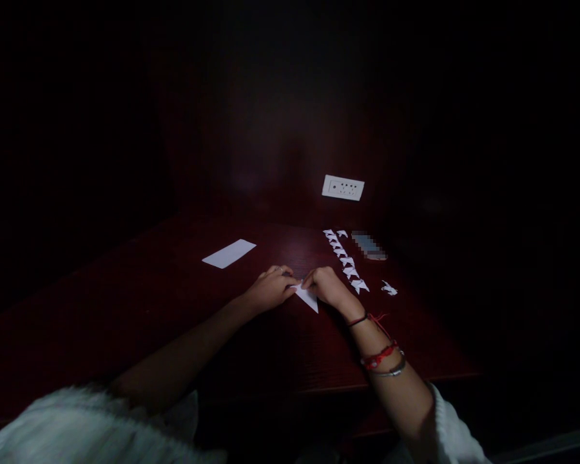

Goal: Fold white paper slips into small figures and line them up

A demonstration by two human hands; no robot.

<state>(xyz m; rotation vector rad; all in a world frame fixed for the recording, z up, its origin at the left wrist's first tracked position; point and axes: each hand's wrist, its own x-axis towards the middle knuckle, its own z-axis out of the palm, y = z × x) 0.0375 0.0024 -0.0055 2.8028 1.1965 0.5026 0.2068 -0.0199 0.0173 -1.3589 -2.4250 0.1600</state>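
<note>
A small piece of white paper (310, 300), folded to a triangular shape, lies on the dark red table between my hands. My left hand (272, 288) has its fingertips closed on the paper's left upper edge; a ring shows on one finger. Opposite it, my right hand (327, 286) is bent with its fingers pinching the paper's top. The exact fold under the fingertips is hidden. Just right of my right hand, a row of small folded white paper pieces (347, 263) runs away from me, and one more folded piece (342, 233) sits beside its far end.
A flat stack or sheet of white paper (229, 254) rests to the left. Farther right lie a pixelated phone-like object (369, 245) and a crumpled white scrap (389, 288). A white socket plate (343, 187) is on the back wall. The table's front edge (319, 390) is near me.
</note>
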